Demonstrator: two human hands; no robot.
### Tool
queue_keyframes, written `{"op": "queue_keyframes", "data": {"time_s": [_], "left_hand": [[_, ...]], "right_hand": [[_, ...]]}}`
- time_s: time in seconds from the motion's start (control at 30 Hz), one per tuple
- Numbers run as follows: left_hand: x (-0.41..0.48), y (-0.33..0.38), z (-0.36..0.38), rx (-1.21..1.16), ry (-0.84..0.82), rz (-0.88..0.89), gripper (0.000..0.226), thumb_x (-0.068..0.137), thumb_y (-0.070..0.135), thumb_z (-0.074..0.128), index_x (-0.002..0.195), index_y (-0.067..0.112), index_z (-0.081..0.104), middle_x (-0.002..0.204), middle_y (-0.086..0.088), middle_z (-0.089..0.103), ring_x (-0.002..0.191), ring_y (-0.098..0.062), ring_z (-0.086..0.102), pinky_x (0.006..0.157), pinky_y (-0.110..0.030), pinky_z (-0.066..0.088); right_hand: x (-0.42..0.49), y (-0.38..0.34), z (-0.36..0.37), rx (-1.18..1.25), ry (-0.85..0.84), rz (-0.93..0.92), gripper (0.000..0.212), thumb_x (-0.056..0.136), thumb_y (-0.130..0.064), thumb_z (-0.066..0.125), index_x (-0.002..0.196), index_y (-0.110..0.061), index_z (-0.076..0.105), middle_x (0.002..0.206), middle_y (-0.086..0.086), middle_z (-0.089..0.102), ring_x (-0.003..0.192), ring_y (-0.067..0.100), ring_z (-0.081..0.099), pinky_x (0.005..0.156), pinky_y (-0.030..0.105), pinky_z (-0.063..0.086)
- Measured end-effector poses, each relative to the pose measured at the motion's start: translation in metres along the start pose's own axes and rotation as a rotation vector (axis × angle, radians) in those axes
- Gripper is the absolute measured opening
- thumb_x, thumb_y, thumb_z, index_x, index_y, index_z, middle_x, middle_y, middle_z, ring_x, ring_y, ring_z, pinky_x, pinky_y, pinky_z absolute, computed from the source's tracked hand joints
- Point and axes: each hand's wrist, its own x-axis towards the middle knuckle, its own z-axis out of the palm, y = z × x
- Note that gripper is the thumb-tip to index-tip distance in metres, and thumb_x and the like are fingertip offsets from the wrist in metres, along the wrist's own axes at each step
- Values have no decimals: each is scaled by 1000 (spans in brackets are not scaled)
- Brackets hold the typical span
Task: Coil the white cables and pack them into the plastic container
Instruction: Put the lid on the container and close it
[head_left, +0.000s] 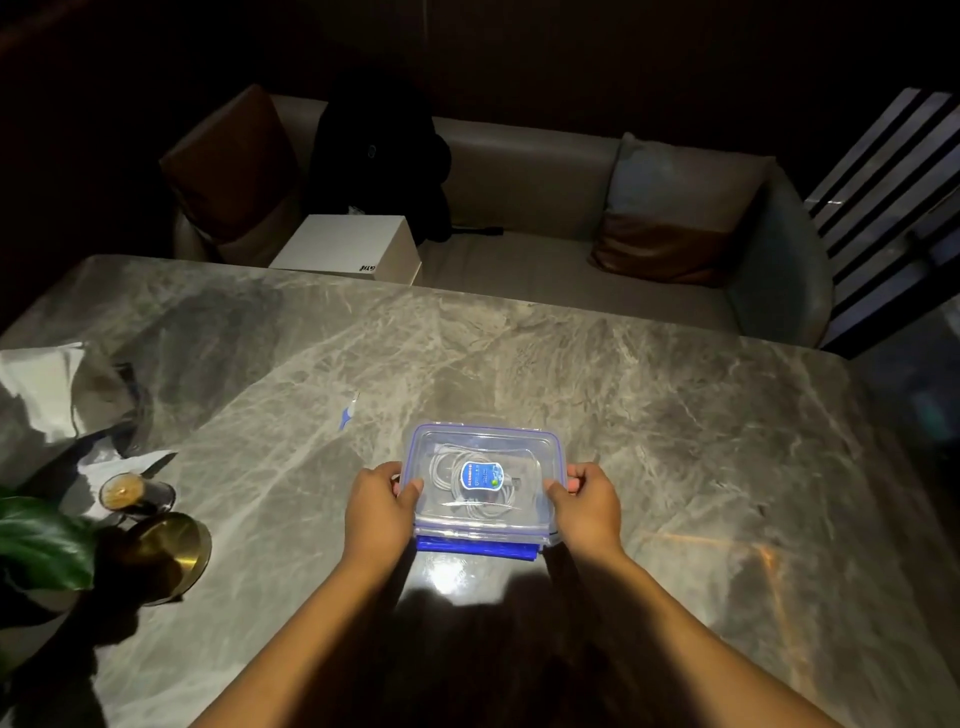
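Observation:
A clear plastic container (540, 441) with a blue-edged lid sits on the marble table in front of me. Coiled white cables (441, 470) show through the lid, around a blue oval label (480, 474). My left hand (376, 512) grips the container's left side, thumb on top of the lid. My right hand (589, 506) grips the right side the same way. A blue clip flap (475, 548) hangs at the container's near edge.
A small blue and white item (348, 413) lies beyond the container. At the left stand a dark glass (136, 494), a brass disc (169, 551), a plant leaf (44, 540) and crumpled wrapping (49, 389). A white box (348, 249) and a sofa (545, 218) are past the far edge.

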Motion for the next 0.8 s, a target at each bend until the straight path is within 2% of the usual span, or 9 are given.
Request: {"op": "queue_keyframes", "data": {"time_s": [0.1, 0.2, 0.27, 0.4, 0.5, 0.57, 0.7, 0.8], "left_hand": [[1, 3, 0, 11, 9, -9, 16, 89, 20, 69, 103, 11, 70, 85, -10, 66, 77, -24, 64, 65, -28, 41], [1, 4, 0, 29, 11, -28, 23, 89, 21, 70, 109, 9, 69, 91, -11, 66, 80, -21, 61, 69, -28, 41], [2, 3, 1, 42, 9, -42, 27, 88, 23, 71, 111, 9, 67, 94, -11, 66, 81, -20, 61, 70, -29, 43], [5, 5, -1, 19, 1, -77, 20, 85, 21, 74, 98, 10, 63, 79, -6, 62, 74, -24, 60, 66, -32, 46], [6, 3, 0, 24, 0, -90, 22, 84, 21, 76, 85, 10, 56, 73, -6, 58, 67, -24, 56, 59, -32, 41], [7, 2, -1, 23, 0, -122, 26, 84, 22, 76, 83, 8, 54, 74, -7, 58, 68, -24, 55, 56, -30, 38], [8, 4, -2, 9, -12, -171, 29, 84, 22, 76, 81, 7, 52, 77, -8, 57, 68, -22, 52, 55, -25, 35], [8, 4, -3, -5, -22, -197, 30, 84, 24, 76, 83, 5, 53, 79, -8, 57, 70, -21, 52, 55, -24, 36]], "right_hand": [[-1, 2, -3, 5, -17, 14, 14, 85, -13, 71, 94, -10, 62, 89, 6, 67, 80, 24, 66, 72, 34, 52], [-1, 4, -6, -2, -22, -1, 11, 85, -13, 71, 88, -11, 60, 79, 1, 59, 70, 19, 57, 63, 29, 46], [0, 6, -6, -9, -30, 4, 12, 85, -16, 71, 90, -12, 61, 80, 3, 58, 69, 18, 56, 63, 30, 46], [4, 7, -6, -51, -60, 49, 19, 87, -23, 71, 94, -11, 58, 87, 6, 62, 75, 22, 60, 67, 33, 49], [8, 8, -9, -80, -74, 64, 24, 85, -27, 73, 91, -10, 57, 88, 6, 65, 79, 23, 63, 68, 33, 47], [9, 8, -11, -102, -91, 79, 28, 85, -31, 73, 85, -11, 54, 85, 7, 64, 72, 22, 61, 65, 32, 46], [3, 7, -17, 80, -170, 184, 35, 88, -32, 72, 80, -8, 49, 69, 17, 60, 48, 25, 58, 42, 28, 49], [-1, 9, -18, 17, -168, 142, 36, 88, -37, 70, 79, -9, 49, 64, 18, 63, 45, 25, 59, 42, 31, 50]]}}
